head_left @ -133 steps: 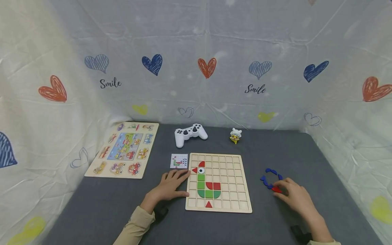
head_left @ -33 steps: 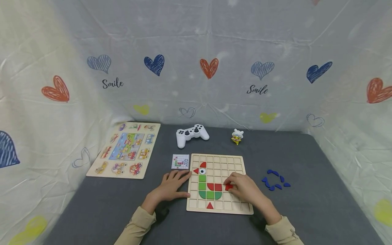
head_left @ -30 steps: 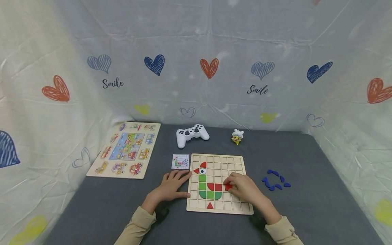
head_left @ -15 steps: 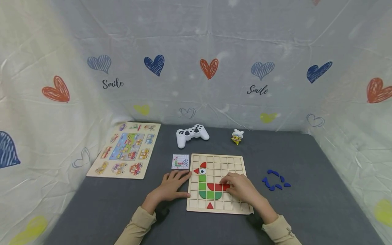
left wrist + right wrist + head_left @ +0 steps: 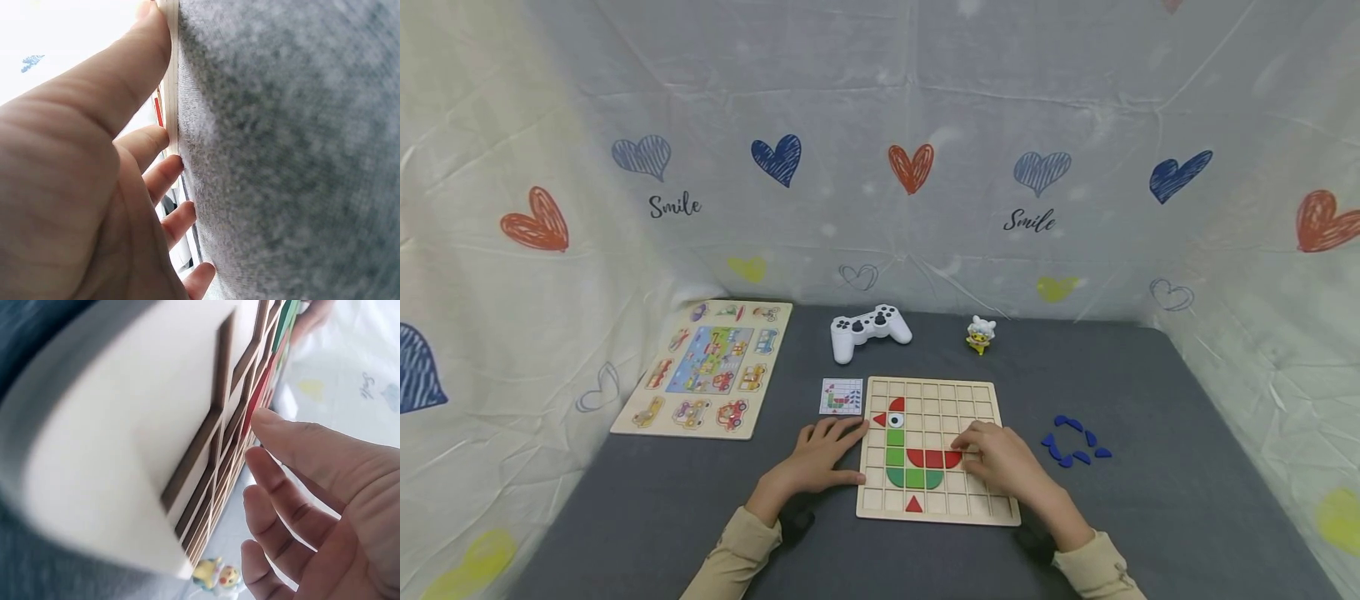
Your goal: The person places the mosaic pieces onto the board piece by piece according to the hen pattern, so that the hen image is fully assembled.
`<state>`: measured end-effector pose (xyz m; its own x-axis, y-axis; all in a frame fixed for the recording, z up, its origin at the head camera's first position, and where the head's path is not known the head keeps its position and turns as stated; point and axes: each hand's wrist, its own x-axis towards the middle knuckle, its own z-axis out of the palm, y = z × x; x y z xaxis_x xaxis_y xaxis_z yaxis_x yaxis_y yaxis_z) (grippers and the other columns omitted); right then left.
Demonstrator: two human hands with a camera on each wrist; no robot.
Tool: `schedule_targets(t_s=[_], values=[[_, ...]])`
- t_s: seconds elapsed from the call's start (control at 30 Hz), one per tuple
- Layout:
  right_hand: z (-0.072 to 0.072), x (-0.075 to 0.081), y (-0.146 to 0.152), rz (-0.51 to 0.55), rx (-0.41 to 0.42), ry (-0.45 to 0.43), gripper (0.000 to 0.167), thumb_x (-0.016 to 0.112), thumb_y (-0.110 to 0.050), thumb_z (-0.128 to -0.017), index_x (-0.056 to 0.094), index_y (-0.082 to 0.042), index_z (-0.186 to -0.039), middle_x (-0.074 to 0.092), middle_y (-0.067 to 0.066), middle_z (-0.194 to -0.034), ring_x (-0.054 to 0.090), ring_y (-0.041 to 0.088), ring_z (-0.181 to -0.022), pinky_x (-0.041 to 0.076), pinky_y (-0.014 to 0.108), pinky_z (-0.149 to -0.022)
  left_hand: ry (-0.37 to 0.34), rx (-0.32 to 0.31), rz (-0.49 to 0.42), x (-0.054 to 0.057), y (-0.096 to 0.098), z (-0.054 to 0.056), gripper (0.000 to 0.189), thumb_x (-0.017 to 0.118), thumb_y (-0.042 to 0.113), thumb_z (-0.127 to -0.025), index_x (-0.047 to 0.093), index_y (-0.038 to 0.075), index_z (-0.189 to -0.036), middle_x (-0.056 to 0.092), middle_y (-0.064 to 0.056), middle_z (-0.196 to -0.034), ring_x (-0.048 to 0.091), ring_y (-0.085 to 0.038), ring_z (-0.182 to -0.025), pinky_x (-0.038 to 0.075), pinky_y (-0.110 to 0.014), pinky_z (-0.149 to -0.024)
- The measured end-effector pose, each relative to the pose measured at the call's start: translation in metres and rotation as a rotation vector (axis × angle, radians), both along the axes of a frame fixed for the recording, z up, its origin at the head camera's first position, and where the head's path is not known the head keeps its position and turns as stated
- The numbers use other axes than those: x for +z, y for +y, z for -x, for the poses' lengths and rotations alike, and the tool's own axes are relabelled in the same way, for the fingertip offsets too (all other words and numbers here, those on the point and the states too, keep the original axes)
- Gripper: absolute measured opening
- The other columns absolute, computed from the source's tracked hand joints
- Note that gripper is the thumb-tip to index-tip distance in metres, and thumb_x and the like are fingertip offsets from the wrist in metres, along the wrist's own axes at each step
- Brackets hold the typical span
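Flat red tile with rounded corner [image 5: 953,460] (material unclear) seen at right end of red row on square pale-wood grid board [image 5: 940,519], nearer near edge than far. Judged light, stiff, slightly slippery, hard to damage; best pinched by opposite edges. Right hand [image 5: 1000,458]: fingers loosely bent, thumb parted, nothing gripped; contact with tile cannot be told. Board's left edge touched by spread left hand [image 5: 812,458], nothing held.

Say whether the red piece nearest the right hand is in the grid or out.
In: the red piece lies within a cell of the board, beside the square red tile. Whether flush, I cannot tell.
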<state>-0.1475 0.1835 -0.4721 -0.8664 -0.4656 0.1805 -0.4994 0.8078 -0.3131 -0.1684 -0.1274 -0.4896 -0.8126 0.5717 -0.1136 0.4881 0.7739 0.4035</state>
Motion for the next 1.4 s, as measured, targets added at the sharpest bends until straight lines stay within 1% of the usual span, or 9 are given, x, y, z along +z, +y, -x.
schedule_targets(t_s=[0.1,0.23,0.4,0.5,0.67,0.87,0.97,1.17,1.4], values=[[0.000,0.001,0.006,0.010,-0.029,-0.007,0.020,0.074,-0.011,-0.074,0.072,-0.017,-0.093,0.063,-0.005,-0.087,0.056,0.007,-0.069,0.044,0.026,-0.061,0.001,0.000,0.001,0.000,0.000,0.000,0.079,0.061,0.052,-0.083,0.030,0.018,-0.147,0.030,-0.005,-0.147,0.026,-0.035,-0.130,0.020,-0.060,-0.100],[0.000,0.001,0.015,0.008,-0.059,-0.009,0.020,0.076,-0.013,-0.075,0.071,-0.017,-0.094,0.062,-0.005,-0.087,0.051,0.004,-0.065,0.040,0.022,-0.057,0.000,0.002,0.003,-0.001,-0.001,0.000,0.079,0.061,0.052,-0.083,0.030,0.019,-0.147,0.030,-0.005,-0.147,0.026,-0.035,-0.130,0.019,-0.060,-0.100],[0.000,0.001,0.028,0.034,-0.101,-0.028,0.020,0.076,-0.013,-0.075,0.071,-0.016,-0.095,0.060,-0.005,-0.084,0.049,0.005,-0.063,0.037,0.020,-0.053,0.004,0.000,0.005,-0.001,-0.001,0.000,0.078,0.061,0.053,-0.083,0.031,0.019,-0.146,0.030,-0.005,-0.147,0.026,-0.034,-0.130,0.019,-0.059,-0.101],[-0.001,0.000,0.036,0.038,-0.140,-0.053,0.020,0.076,-0.015,-0.076,0.071,-0.017,-0.096,0.059,-0.005,-0.084,0.048,0.006,-0.064,0.036,0.021,-0.054,0.005,-0.003,-0.002,-0.001,-0.001,0.000,0.078,0.061,0.052,-0.083,0.031,0.018,-0.146,0.030,-0.005,-0.147,0.026,-0.034,-0.130,0.019,-0.059,-0.100],[-0.001,-0.002,0.051,0.028,-0.188,-0.061,0.021,0.076,-0.017,-0.076,0.071,-0.018,-0.096,0.060,-0.004,-0.087,0.048,0.008,-0.067,0.037,0.023,-0.056,0.001,-0.007,-0.011,0.000,-0.001,-0.001,0.077,0.061,0.051,-0.083,0.031,0.018,-0.146,0.030,-0.006,-0.147,0.026,-0.034,-0.130,0.019,-0.059,-0.100],[-0.002,-0.001,0.068,0.052,-0.239,-0.087,0.021,0.076,-0.017,-0.077,0.071,-0.019,-0.097,0.061,-0.003,-0.091,0.048,0.009,-0.068,0.037,0.024,-0.057,-0.003,0.001,0.005,-0.001,0.000,0.001,0.078,0.061,0.053,-0.083,0.031,0.019,-0.147,0.030,-0.005,-0.147,0.026,-0.034,-0.130,0.019,-0.060,-0.101],[-0.002,0.000,0.076,0.052,-0.259,-0.087,0.022,0.075,-0.018,-0.077,0.071,-0.020,-0.098,0.061,-0.003,-0.092,0.047,0.010,-0.069,0.037,0.025,-0.058,-0.001,0.004,0.011,-0.002,0.000,0.001,0.079,0.061,0.054,-0.083,0.031,0.019,-0.146,0.030,-0.004,-0.147,0.026,-0.034,-0.130,0.019,-0.060,-0.101],[-0.001,-0.001,0.090,0.033,-0.306,-0.068,0.022,0.075,-0.017,-0.077,0.071,-0.018,-0.099,0.060,0.000,-0.090,0.042,0.009,-0.065,0.033,0.025,-0.054,0.002,0.003,0.009,-0.002,0.000,0.001,0.079,0.061,0.054,-0.083,0.031,0.019,-0.146,0.030,-0.005,-0.147,0.026,-0.035,-0.131,0.019,-0.060,-0.101],[0.001,-0.003,0.102,0.025,-0.339,-0.080,0.023,0.075,-0.017,-0.077,0.071,-0.015,-0.100,0.057,0.003,-0.086,0.039,0.010,-0.060,0.031,0.026,-0.050,-0.004,0.002,0.005,-0.002,-0.001,0.001,0.079,0.060,0.054,-0.083,0.030,0.019,-0.147,0.030,-0.004,-0.147,0.025,-0.034,-0.131,0.019,-0.060,-0.101]])
